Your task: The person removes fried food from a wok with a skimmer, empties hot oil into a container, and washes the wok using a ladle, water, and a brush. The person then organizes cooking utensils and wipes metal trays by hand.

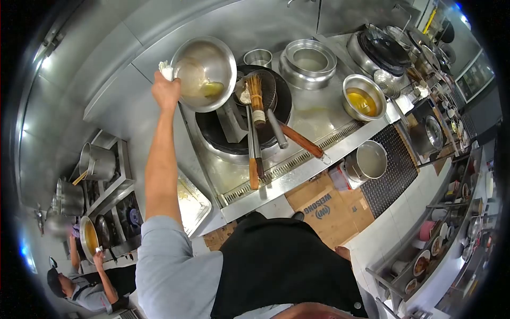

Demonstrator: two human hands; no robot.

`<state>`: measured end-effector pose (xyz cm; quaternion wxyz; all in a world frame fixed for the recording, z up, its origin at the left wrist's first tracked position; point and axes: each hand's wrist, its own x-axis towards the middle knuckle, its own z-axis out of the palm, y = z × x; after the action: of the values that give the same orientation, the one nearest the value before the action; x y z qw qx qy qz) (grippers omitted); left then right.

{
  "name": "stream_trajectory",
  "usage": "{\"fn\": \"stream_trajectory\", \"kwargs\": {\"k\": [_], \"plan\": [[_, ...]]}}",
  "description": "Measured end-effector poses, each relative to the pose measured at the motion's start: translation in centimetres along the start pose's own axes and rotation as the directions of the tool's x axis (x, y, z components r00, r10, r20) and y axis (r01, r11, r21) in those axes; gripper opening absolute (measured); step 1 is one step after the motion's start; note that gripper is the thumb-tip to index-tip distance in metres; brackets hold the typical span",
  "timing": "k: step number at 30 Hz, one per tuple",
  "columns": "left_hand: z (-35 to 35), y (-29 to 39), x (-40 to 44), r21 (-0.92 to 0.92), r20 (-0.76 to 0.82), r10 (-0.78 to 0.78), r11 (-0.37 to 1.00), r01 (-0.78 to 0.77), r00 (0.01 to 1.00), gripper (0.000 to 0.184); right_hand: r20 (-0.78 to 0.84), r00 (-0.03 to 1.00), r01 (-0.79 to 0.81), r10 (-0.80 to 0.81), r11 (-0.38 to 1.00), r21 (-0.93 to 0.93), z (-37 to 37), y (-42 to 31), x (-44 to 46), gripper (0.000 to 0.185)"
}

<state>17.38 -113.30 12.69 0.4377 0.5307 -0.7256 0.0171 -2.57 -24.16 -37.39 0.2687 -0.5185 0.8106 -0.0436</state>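
Observation:
My left hand [167, 93] is closed on the rim of a metal bowl [220, 58], with a folded white cloth [166, 70] between. The bowl is tilted, and a little yellowish liquid lies in it. It is above the left edge of a black wok burner [212, 133]. Just right of it, a bamboo wok brush [255, 98], a wooden-handled tool [254, 170] and a wok with a wooden handle [302, 141] rest over the burner. Only a bit of my right hand [343, 253] shows beside my black apron; its fingers cannot be made out.
A bowl of yellow oil [350, 85] stands at the counter's right, near a large round pot [289, 74]. Below is a bucket [372, 159] by flattened cardboard [319, 204]. A metal tray [199, 204] lies left. At lower left, another person [93, 290] holds a pan.

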Motion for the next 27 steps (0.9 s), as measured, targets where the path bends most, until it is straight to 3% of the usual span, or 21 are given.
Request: {"fn": "stream_trajectory", "kwargs": {"k": [3,4,5,6,7,9,12,14,16,17,18,20,21,22,24,27], "plan": [[0.4,-1.2,0.7,-0.007,-0.055,-0.074,0.997,0.074,0.996,0.045,-0.019,0.999,0.048,-0.049,0.999,-0.023,-0.5,0.8,-0.1,0.045],[0.1,-1.7,0.4,0.005,-0.062,-0.095,0.995,0.096,0.994,0.045,-0.035,0.998,-0.043,0.059,0.935,0.353,0.9,2.0,0.1,0.043],[-0.6,-2.5,0.1,-0.107,-0.047,-0.168,0.981,0.162,0.985,0.045,-0.001,0.987,-0.118,0.16,0.732,0.671,1.7,3.6,1.3,0.042],[-1.9,-3.9,-0.7,-0.211,-0.033,-0.245,0.949,0.233,0.969,0.045,-0.148,0.981,0.176,-0.121,0.879,0.443,2.5,5.0,3.5,0.035],[-3.9,-3.9,-2.0,-0.324,-0.009,-0.294,0.905,0.276,0.956,0.053,-0.2,0.878,0.468,-0.435,0.869,0.162,2.4,6.5,5.0,0.029],[-8.2,-4.7,-5.1,-0.486,0.003,-0.321,0.827,0.282,0.947,0.051,0.008,0.915,0.39,-0.403,0.889,0.239,-0.6,6.8,9.2,0.026],[-15.5,-10.9,-10.0,-0.306,-0.076,-0.461,0.855,0.42,0.884,0.045,0.259,0.911,0.196,-0.32,0.891,0.41,-4.4,6.7,17.1,0.023],[-23.1,-10.1,-15.6,-0.212,-0.14,-0.55,0.829,0.518,0.823,0.047,0.377,0.894,0.01,-0.243,0.851,0.525,-6.8,5.3,22.8,0.023],[-29.2,-9.3,-20.6,-0.352,-0.154,-0.545,0.81,0.47,0.824,0.04,0.485,0.866,-0.251,-0.125,0.729,0.636,-9.0,4.1,27.2,0.025],[-32.2,-11.1,-23.1,-0.161,-0.253,-0.479,0.878,0.452,0.84,0.05,0.493,0.865,-0.422,0.095,0.671,0.609,-14.4,-2.7,25.7,0.027],[-35.4,-13.3,-25.9,-0.049,-0.307,-0.435,0.896,0.442,0.847,0.054,0.528,0.84,-0.491,0.127,0.592,0.639,-15.4,-3.1,26.9,0.03],[-41.8,-17.3,-31.5,0.209,-0.339,-0.504,0.783,0.586,0.794,0.049,0.547,0.833,-0.47,0.076,0.618,0.63,-16.0,-3.2,28.7,0.031],[-44.4,-19.6,-35.0,0.234,-0.374,-0.464,0.79,0.566,0.803,0.049,0.555,0.829,-0.456,0.071,0.661,0.596,-16.3,-3.5,29.3,0.032],[-46.5,-18.3,-37.1,0.183,-0.386,-0.552,0.739,0.648,0.739,0.05,0.568,0.82,-0.439,0.068,0.711,0.549,-16.8,-4.1,29.3,0.032],[-50.2,-18.4,-41.3,0.262,-0.437,-0.6,0.628,0.733,0.67,0.051,0.585,0.808,-0.405,0.067,0.784,0.47,-17.4,-5.0,29.3,0.033],[-54.1,-21.4,-47.0,0.34,-0.482,-0.604,0.538,0.771,0.634,0.048,0.607,0.792,-0.352,0.054,0.855,0.382,-17.4,-6.5,27.4,0.035]]}}
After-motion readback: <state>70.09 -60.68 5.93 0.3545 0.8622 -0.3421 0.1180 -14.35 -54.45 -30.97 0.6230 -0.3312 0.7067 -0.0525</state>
